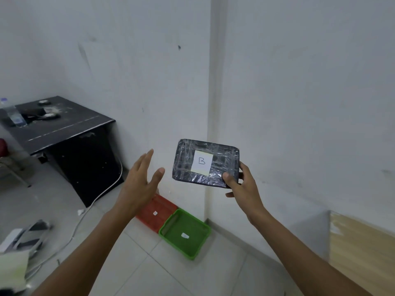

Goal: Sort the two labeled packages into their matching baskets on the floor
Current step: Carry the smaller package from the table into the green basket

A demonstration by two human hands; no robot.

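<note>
Far left, a dark tabletop (pixel 70 122) stands against the white wall, w/ a clear plastic water bottle (pixel 12 113) near its left edge and some small blurred items by it, too unclear to name. A white cable (pixel 100 190) runs from beside the table down across the tiled floor (pixel 136 272). Bottom left there's a striped black-and-white flat thing, can't tell what it is.

Your left hand (pixel 139 184) is up in the air, palm turned toward the pkg, fingers spread and grip apart, holding nothing. It sits just left of the pkg, not touching it.

Below and between your hands, on the floor at the wall corner: an orange-red basket (pixel 159 210) and a green basket (pixel 186 233), side by side and touching, green one to the right. Each has a small white tag inside; lettering too small to read. Your left hand partly covers the orange-red one.

The black package (pixel 205 163), wrapped in clear tape, carries a white label (pixel 202 161) marked "B" facing you. It's held in mid-air above the baskets, in front of the wall.

Your right hand (pixel 240 184) has its grip clamped on the pkg's lower right corner, thumb on the front face, fingers behind.

Far right, a light wooden board (pixel 361 248) leans at the wall.
</note>
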